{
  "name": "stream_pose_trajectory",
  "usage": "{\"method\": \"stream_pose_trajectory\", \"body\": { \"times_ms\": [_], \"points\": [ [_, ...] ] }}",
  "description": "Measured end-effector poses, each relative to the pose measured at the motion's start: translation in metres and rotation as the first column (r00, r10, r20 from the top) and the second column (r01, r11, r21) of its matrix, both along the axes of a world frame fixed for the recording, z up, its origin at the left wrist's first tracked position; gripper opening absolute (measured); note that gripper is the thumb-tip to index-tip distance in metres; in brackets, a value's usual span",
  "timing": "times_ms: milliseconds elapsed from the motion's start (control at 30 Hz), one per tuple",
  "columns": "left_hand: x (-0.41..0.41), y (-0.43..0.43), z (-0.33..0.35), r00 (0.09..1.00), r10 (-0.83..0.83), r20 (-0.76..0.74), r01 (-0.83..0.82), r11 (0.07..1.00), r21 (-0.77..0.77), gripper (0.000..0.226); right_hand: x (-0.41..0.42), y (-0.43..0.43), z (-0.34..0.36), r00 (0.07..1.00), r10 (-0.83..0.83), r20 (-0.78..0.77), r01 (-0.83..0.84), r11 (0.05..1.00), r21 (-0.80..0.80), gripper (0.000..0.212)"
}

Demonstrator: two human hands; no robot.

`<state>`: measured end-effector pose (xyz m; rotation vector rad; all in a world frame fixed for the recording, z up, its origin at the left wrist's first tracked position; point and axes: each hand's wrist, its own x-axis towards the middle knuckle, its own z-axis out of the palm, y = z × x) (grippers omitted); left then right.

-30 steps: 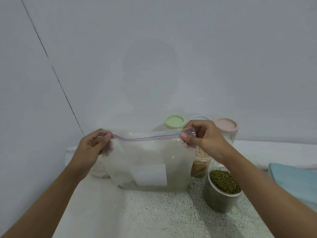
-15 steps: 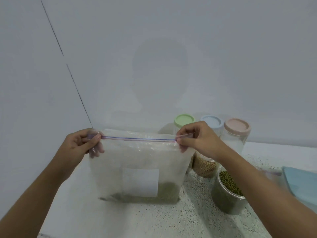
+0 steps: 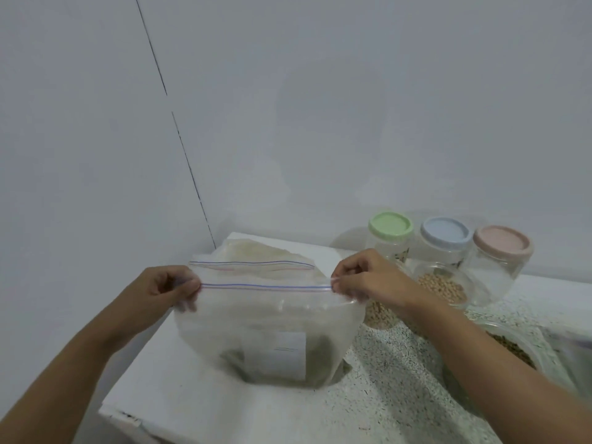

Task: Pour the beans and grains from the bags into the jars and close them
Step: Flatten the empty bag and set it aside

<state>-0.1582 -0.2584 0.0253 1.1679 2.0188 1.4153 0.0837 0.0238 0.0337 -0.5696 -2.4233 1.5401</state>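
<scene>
Nearest, two bare forearms reached in from the lower corners over a speckled counter; at the right edge an open jar of green beans stood half hidden behind the right forearm. Just beyond, a clear zip bag hung upright between the hands, its bottom at the counter, though whether it rested there or hung just above I could not tell; it bore a white label on its face, and only a thin greenish layer lay along its bottom. The left hand pinched the left end of the bag's zip strip between thumb and curled fingers; the right hand pinched the right end the same way, fingers bent close round it; the strip ran straight and level from one hand to the other, and whether it was sealed I could not tell. Behind the right wrist stood an open jar of pale beans. Behind the held bag a second zip bag with pale grains sat near the corner of the counter. Farthest back three jars stood in a row against the wall: one with a green lid, one with a blue lid, one with a pink lid, all three lids on.
</scene>
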Motion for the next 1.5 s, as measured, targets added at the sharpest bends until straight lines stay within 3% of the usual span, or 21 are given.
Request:
{"method": "stream_pose_trajectory", "body": {
  "times_ms": [200, 333, 400, 467, 533, 633, 767, 867, 900, 967, 1033, 1200, 1300, 1500],
  "points": [
    [-0.011, -0.003, -0.017, 0.996, -0.095, 0.005, 0.094, 0.981, -0.172, 0.027, -0.008, 0.000, -0.018, 0.976, 0.044, 0.215, -0.070, 0.991, 0.115, 0.015],
    [-0.013, 0.002, -0.008, 0.992, -0.125, -0.015, 0.119, 0.974, -0.195, 0.010, -0.012, -0.001, -0.022, 0.977, 0.065, 0.202, -0.098, 0.983, 0.158, 0.010],
    [-0.013, 0.008, 0.003, 0.979, -0.111, -0.173, 0.069, 0.970, -0.234, 0.016, -0.013, 0.001, -0.017, 0.985, 0.060, 0.164, -0.089, 0.981, 0.172, 0.015],
    [-0.009, 0.018, 0.016, 0.891, -0.168, -0.423, 0.030, 0.949, -0.313, 0.031, -0.015, 0.003, -0.009, 0.992, 0.061, 0.114, -0.082, 0.979, 0.187, 0.015],
    [-0.001, 0.034, 0.026, 0.794, -0.263, -0.548, 0.025, 0.915, -0.402, 0.049, -0.019, 0.003, -0.001, 0.995, 0.062, 0.078, -0.077, 0.975, 0.208, 0.018],
    [0.012, 0.062, 0.032, 0.752, -0.409, -0.518, 0.097, 0.845, -0.527, 0.050, -0.026, 0.002, 0.009, 0.994, 0.045, 0.103, -0.074, 0.949, 0.305, 0.019],
    [0.023, 0.086, 0.024, 0.743, -0.472, -0.475, 0.159, 0.813, -0.560, 0.025, -0.033, -0.015, 0.022, 0.974, 0.025, 0.226, -0.145, 0.836, 0.530, 0.017],
    [0.029, 0.092, 0.025, 0.785, -0.436, -0.439, 0.218, 0.859, -0.463, 0.023, -0.042, -0.035, 0.025, 0.938, 0.057, 0.341, -0.268, 0.744, 0.612, 0.050],
    [0.029, 0.093, 0.027, 0.786, -0.430, -0.444, 0.226, 0.868, -0.441, 0.021, -0.048, -0.040, 0.023, 0.936, 0.072, 0.345, -0.291, 0.712, 0.639, 0.051],
    [0.030, 0.094, 0.030, 0.774, -0.440, -0.456, 0.240, 0.870, -0.431, 0.017, -0.057, -0.043, 0.015, 0.954, 0.137, 0.266, -0.277, 0.742, 0.610, 0.039],
    [0.026, 0.090, 0.031, 0.779, -0.460, -0.426, 0.259, 0.855, -0.450, 0.018, -0.058, -0.039, 0.007, 0.968, 0.190, 0.166, -0.251, 0.806, 0.537, 0.050],
    [0.000, 0.062, 0.022, 0.877, -0.399, -0.268, 0.266, 0.867, -0.422, 0.021, -0.037, -0.011, -0.012, 0.974, 0.218, 0.062, -0.227, 0.933, 0.281, 0.032],
    [-0.012, 0.044, 0.009, 0.910, -0.399, -0.114, 0.328, 0.860, -0.391, 0.018, -0.021, -0.001, -0.029, 0.979, 0.188, 0.080, -0.198, 0.970, 0.139, 0.034],
    [-0.023, 0.021, -0.026, 0.962, -0.270, 0.049, 0.268, 0.884, -0.384, 0.012, -0.016, 0.008, -0.058, 0.955, 0.170, 0.242, -0.175, 0.985, -0.002, 0.008]
  ]
}}
